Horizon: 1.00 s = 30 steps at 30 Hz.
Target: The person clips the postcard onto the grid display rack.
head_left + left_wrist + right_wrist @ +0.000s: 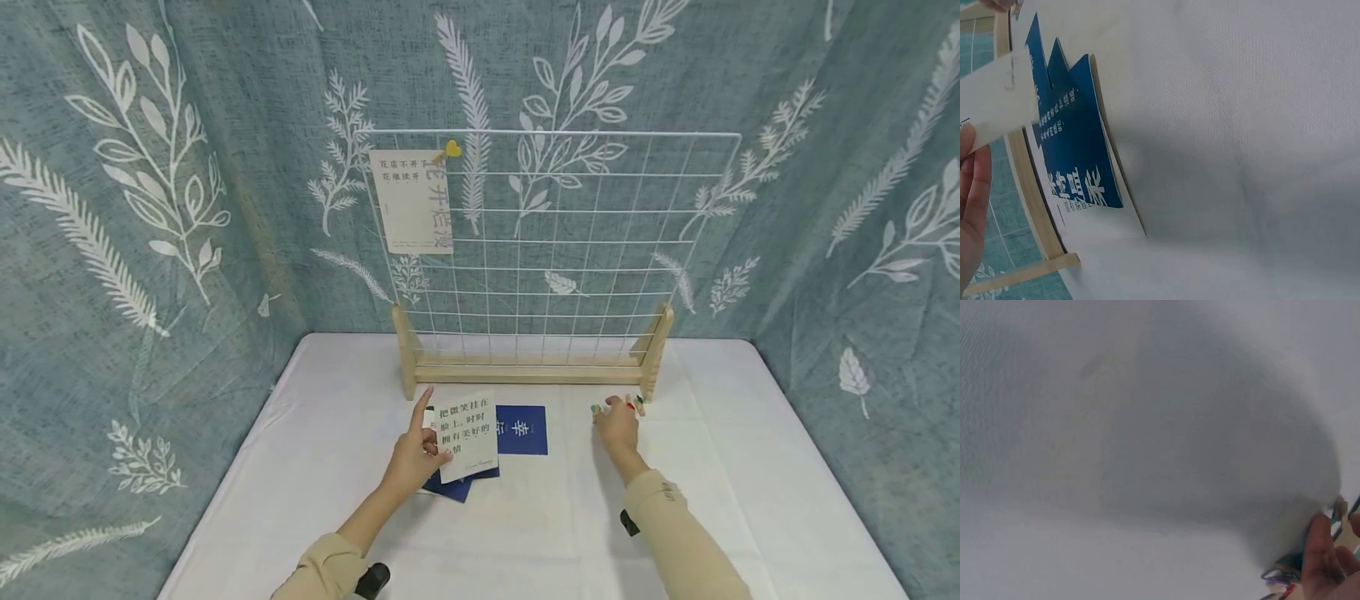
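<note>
My left hand (412, 454) pinches a white postcard (468, 435) with printed Chinese characters between thumb and fingers, its index finger pointing up. The postcard is raised over a loose stack of blue and white cards (1075, 134) on the table. One blue card (527, 442) of that group sticks out to the right. At the right, my right hand (618, 427) reaches down among small wooden clips (639, 405) with coloured tops. Its fingertips touch the clips (1282, 575) in the right wrist view; whether one is gripped is hidden.
Behind the cards stands a white wire grid rack on a wooden base (525, 375). A cream postcard (408, 208) hangs at its upper left from a clip with a yellow heart (453, 149). A white cloth covers the table (547, 533); patterned green curtains (247, 250) surround it.
</note>
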Each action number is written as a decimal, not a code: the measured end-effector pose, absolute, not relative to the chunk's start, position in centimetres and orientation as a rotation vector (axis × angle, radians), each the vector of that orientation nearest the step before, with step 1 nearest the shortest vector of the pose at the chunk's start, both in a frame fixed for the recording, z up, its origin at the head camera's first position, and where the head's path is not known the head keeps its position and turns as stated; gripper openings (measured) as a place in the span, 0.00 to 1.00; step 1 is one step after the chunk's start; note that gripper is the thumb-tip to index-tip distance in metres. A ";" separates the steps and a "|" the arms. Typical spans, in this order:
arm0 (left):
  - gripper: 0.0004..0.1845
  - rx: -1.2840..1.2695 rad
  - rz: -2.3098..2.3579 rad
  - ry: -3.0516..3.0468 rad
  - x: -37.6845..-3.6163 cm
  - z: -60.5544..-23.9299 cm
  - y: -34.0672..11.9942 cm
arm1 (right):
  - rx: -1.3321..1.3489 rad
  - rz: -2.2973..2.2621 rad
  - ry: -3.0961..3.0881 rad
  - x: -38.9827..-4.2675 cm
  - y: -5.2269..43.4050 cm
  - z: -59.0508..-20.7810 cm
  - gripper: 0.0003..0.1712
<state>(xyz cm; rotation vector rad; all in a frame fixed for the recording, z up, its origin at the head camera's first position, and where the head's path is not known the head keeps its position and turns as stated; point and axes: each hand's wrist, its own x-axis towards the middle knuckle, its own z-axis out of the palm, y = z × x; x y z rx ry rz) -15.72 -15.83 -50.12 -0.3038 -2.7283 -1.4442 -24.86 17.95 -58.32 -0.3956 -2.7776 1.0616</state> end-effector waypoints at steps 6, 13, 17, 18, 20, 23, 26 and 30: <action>0.33 -0.303 -1.479 -2.729 -15.4 -49.7 -15.5 | -0.305 1.039 -2.852 -23.0 17.1 -56.6 0.22; 0.20 -0.322 -1.601 -2.684 -15.2 -48.9 -14.3 | -0.228 1.095 -2.808 -22.4 17.9 -57.1 0.20; 0.19 -0.301 -1.666 -2.647 -14.7 -47.8 -13.5 | -0.148 1.081 -2.828 -22.4 18.1 -57.6 0.21; 0.19 -0.290 -1.676 -2.638 -14.6 -47.5 -13.3 | -0.123 1.056 -2.827 -22.4 18.1 -57.6 0.21; 0.19 -0.283 -1.699 -2.614 -14.6 -47.2 -13.0 | -0.081 0.995 -2.832 -22.5 18.0 -57.8 0.21; 0.18 -0.282 -1.701 -2.600 -14.7 -46.9 -12.7 | -0.021 0.931 -2.849 -22.8 18.0 -57.8 0.22; 0.17 -0.289 -1.695 -2.606 -14.7 -46.8 -12.5 | 0.019 0.885 -2.890 -22.9 17.9 -57.7 0.21; 0.16 -0.308 -1.691 -2.623 -14.4 -46.6 -12.2 | 0.082 0.856 -2.926 -22.5 17.7 -57.6 0.16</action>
